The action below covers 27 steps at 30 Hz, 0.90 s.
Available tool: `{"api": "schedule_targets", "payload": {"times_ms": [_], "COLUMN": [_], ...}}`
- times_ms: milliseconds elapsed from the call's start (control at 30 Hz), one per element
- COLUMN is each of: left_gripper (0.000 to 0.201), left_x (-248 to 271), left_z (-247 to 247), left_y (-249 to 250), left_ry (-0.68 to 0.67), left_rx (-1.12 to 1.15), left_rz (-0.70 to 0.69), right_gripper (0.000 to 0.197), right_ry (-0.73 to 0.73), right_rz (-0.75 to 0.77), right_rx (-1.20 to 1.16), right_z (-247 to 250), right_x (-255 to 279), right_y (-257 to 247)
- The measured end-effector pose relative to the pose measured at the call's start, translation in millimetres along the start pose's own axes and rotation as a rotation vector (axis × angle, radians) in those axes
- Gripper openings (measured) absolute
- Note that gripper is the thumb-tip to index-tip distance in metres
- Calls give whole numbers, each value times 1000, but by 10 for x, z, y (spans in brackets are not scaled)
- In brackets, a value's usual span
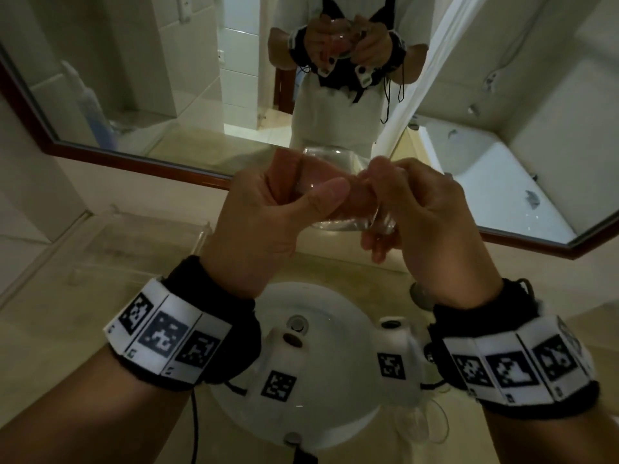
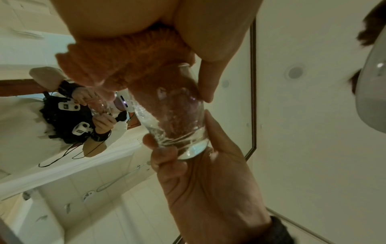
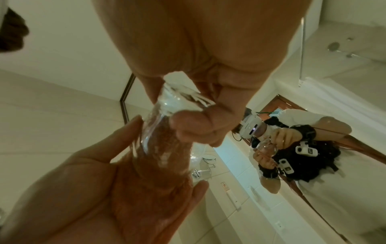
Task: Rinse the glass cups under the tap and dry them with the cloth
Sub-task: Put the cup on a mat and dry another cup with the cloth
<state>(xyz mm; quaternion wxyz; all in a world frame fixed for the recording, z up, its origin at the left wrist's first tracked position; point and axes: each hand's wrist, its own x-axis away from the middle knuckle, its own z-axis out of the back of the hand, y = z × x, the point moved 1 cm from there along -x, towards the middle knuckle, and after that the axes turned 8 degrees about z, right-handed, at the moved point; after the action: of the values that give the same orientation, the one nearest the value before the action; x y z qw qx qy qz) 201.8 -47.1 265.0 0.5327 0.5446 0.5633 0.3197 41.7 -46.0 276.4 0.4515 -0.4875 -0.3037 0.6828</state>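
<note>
Above the basin (image 1: pixel 321 306), my right hand (image 1: pixel 432 229) grips the base of the glass cup (image 2: pixel 177 118), held on its side before the mirror (image 1: pixel 167 105). My left hand (image 1: pixel 264 226) pinches the orange cloth (image 2: pixel 129 59), pushed into the cup's mouth. My fingers hide most of the glass from the head view. A second glass (image 1: pixel 422 420) beside the basin is faint, hard to make out.
</note>
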Motion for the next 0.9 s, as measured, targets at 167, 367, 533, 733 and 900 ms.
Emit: {"api": "schedule_targets", "payload": {"times_ms": [167,367,533,733,900], "left_gripper": [16,13,14,21,17], "left_x": [-8,9,-23,-131,-140], "left_z": [46,-102,-196,-166,-298], "left_y": [-29,-15,-51,-205,-215], "left_ry": [74,-25,-13,86,39], "left_rx": [-32,-33,-75,-144,-127], "left_rz": [70,17,54,73,70], "right_gripper": [49,54,47,58,60], "right_ry": [-96,15,-18,-49,46], "right_rz": [270,70,-48,255,54], "right_rx": [48,-17,-55,77,-43], "right_z": [79,114,171,327,324], "right_x": [67,92,78,116,121], "right_y": [64,128,151,339,366]}}
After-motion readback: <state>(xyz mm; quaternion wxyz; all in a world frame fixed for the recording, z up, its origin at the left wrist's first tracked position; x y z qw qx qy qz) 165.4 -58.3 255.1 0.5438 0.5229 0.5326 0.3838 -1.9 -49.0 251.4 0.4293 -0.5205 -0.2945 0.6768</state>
